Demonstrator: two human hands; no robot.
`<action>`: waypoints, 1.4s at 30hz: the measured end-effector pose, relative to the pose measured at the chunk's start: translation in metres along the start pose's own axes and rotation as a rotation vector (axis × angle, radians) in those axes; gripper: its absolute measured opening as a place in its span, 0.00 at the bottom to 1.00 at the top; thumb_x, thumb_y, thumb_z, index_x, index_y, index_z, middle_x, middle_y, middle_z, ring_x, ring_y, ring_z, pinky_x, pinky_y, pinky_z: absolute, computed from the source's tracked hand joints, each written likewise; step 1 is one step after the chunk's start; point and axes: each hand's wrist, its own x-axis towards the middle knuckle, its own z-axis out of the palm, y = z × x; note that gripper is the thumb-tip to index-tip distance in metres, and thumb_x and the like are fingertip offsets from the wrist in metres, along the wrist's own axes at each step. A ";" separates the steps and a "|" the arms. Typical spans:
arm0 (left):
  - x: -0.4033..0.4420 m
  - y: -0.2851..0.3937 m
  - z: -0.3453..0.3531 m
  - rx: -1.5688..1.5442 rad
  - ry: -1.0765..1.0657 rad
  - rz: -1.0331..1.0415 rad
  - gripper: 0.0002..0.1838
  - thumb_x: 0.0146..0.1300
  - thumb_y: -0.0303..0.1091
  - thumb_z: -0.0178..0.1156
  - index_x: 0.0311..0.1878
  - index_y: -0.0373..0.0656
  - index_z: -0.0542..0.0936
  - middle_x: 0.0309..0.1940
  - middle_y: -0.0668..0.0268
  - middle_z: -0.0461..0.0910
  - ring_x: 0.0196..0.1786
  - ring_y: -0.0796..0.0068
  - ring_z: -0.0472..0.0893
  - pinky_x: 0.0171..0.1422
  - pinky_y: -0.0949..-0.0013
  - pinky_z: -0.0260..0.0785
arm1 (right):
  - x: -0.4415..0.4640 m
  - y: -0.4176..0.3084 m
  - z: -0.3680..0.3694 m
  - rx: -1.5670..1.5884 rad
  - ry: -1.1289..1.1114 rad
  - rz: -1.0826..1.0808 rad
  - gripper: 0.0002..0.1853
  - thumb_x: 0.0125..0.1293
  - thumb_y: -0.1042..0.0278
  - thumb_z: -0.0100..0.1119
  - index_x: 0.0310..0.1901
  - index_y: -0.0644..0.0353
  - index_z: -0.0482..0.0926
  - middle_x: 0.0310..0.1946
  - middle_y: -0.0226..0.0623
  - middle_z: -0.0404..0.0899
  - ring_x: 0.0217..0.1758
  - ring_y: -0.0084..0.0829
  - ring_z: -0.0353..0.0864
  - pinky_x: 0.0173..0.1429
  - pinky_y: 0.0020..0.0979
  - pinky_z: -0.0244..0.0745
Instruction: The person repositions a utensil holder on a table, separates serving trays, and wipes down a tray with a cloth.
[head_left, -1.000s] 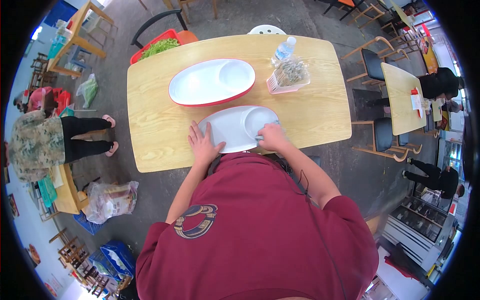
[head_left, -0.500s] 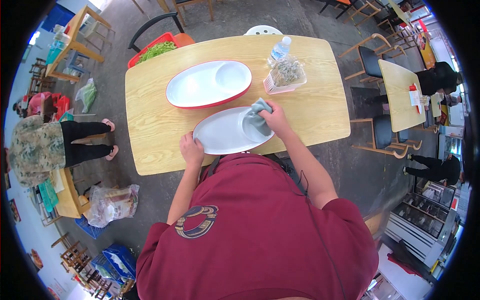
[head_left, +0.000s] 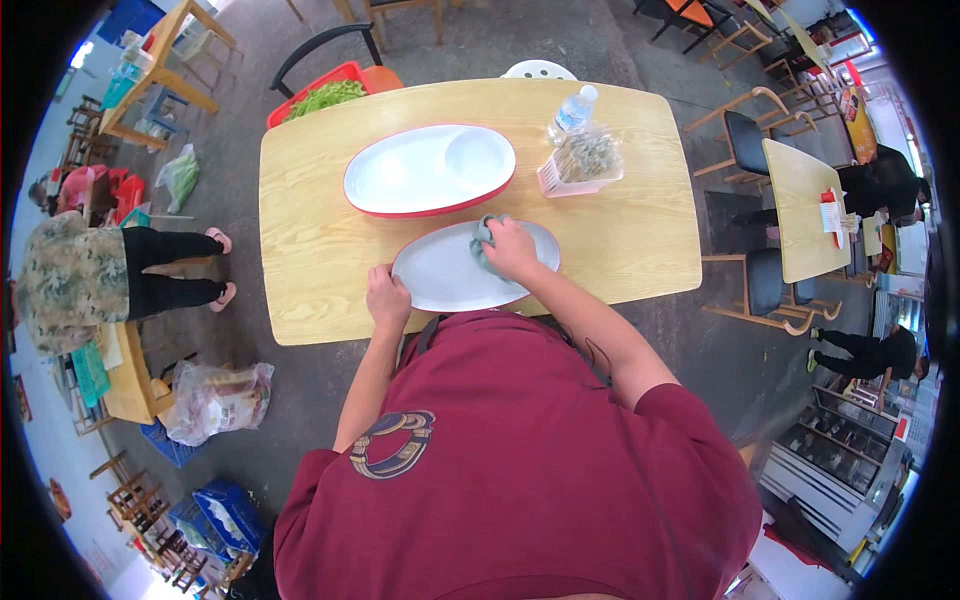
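An oval white plate point(head_left: 435, 270) with a red rim lies on the wooden table close to my body. Its left edge is gripped by my left hand point(head_left: 388, 296), fingers closed at the rim. My right hand point(head_left: 512, 248) presses a grey-green cloth point(head_left: 480, 252) onto the plate's right half, partly covering the round section there. Just beyond sits a second oval red-edged dish point(head_left: 400, 168), a round compartment at its right end; whether it is one dish or a stack I cannot tell.
A white basket of wrapped thin sticks point(head_left: 582, 172) and a water bottle point(head_left: 572, 114) stand at the table's point(head_left: 640, 235) far right. Beyond its far left edge, a red basket point(head_left: 318, 92) holds greens. People point(head_left: 75, 280) stand at both sides, among chairs and other tables.
My right hand has moved the cloth leftward, from the plate's right end toward its middle. My left hand still holds the left rim. The view has shifted slightly.
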 end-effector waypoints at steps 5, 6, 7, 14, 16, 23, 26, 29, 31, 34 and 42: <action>0.004 0.001 -0.004 0.026 -0.070 -0.016 0.14 0.65 0.27 0.61 0.53 0.37 0.78 0.49 0.49 0.79 0.54 0.44 0.81 0.58 0.48 0.74 | 0.003 -0.012 0.011 -0.059 -0.071 -0.069 0.24 0.62 0.58 0.70 0.58 0.57 0.79 0.51 0.50 0.80 0.55 0.53 0.83 0.58 0.49 0.80; 0.005 0.001 -0.006 0.044 -0.070 0.011 0.15 0.64 0.28 0.62 0.54 0.36 0.79 0.50 0.49 0.79 0.55 0.44 0.80 0.59 0.48 0.73 | 0.002 -0.015 0.011 -0.051 -0.099 -0.087 0.25 0.62 0.58 0.70 0.59 0.57 0.78 0.52 0.51 0.80 0.56 0.53 0.82 0.59 0.49 0.80; 0.007 0.003 -0.007 0.062 -0.069 0.041 0.17 0.63 0.29 0.63 0.55 0.36 0.79 0.52 0.48 0.79 0.56 0.44 0.79 0.61 0.48 0.72 | 0.000 -0.016 0.010 -0.044 -0.125 -0.104 0.26 0.61 0.59 0.69 0.59 0.58 0.78 0.52 0.52 0.80 0.57 0.53 0.82 0.60 0.49 0.80; 0.010 0.075 -0.001 -0.118 -0.200 0.455 0.37 0.58 0.39 0.74 0.70 0.41 0.73 0.66 0.44 0.72 0.69 0.38 0.71 0.73 0.45 0.66 | -0.009 -0.008 -0.014 0.598 -0.264 -0.062 0.29 0.59 0.63 0.66 0.64 0.61 0.80 0.50 0.52 0.86 0.51 0.47 0.86 0.56 0.42 0.81; 0.009 0.099 0.008 -0.126 -0.324 0.540 0.42 0.57 0.43 0.76 0.73 0.43 0.71 0.70 0.42 0.69 0.72 0.37 0.69 0.74 0.45 0.65 | -0.016 0.004 -0.010 0.686 -0.145 -0.053 0.24 0.62 0.68 0.66 0.61 0.62 0.82 0.46 0.47 0.87 0.46 0.38 0.87 0.52 0.37 0.82; 0.013 0.145 0.036 0.109 -0.382 0.605 0.40 0.55 0.50 0.77 0.69 0.43 0.77 0.71 0.37 0.66 0.70 0.32 0.69 0.74 0.42 0.65 | -0.062 0.047 -0.021 0.210 0.297 -0.017 0.16 0.59 0.68 0.63 0.48 0.62 0.86 0.48 0.49 0.85 0.57 0.53 0.82 0.65 0.48 0.76; 0.018 0.142 0.050 0.085 -0.376 0.645 0.31 0.59 0.44 0.74 0.64 0.41 0.79 0.67 0.43 0.71 0.67 0.38 0.72 0.67 0.45 0.71 | -0.077 0.063 -0.013 0.192 0.301 0.051 0.17 0.58 0.68 0.63 0.49 0.63 0.86 0.49 0.48 0.83 0.57 0.52 0.81 0.65 0.47 0.76; 0.024 0.136 0.060 0.057 -0.308 0.675 0.24 0.62 0.39 0.72 0.59 0.40 0.82 0.64 0.48 0.75 0.65 0.42 0.74 0.63 0.47 0.74 | -0.081 0.072 -0.012 0.225 0.283 0.030 0.18 0.57 0.68 0.63 0.50 0.63 0.86 0.50 0.49 0.83 0.57 0.52 0.81 0.65 0.47 0.77; 0.024 0.134 0.063 0.045 -0.266 0.691 0.20 0.63 0.37 0.71 0.56 0.40 0.83 0.63 0.51 0.77 0.65 0.44 0.75 0.62 0.47 0.74 | -0.079 0.074 -0.010 0.248 0.299 0.013 0.19 0.56 0.68 0.64 0.49 0.64 0.86 0.49 0.50 0.83 0.56 0.52 0.81 0.63 0.47 0.78; 0.024 0.124 0.061 0.096 -0.236 0.703 0.18 0.61 0.33 0.70 0.54 0.42 0.85 0.62 0.56 0.78 0.64 0.47 0.75 0.62 0.48 0.74 | -0.075 0.075 -0.007 0.221 0.316 0.021 0.19 0.56 0.67 0.63 0.49 0.64 0.86 0.49 0.50 0.83 0.56 0.52 0.81 0.63 0.46 0.78; 0.021 0.104 0.045 0.196 -0.205 0.694 0.21 0.54 0.28 0.69 0.54 0.47 0.85 0.61 0.61 0.79 0.64 0.52 0.76 0.63 0.50 0.73 | -0.072 0.078 -0.011 0.202 0.241 0.033 0.18 0.57 0.68 0.64 0.50 0.63 0.85 0.50 0.47 0.81 0.57 0.49 0.80 0.63 0.45 0.78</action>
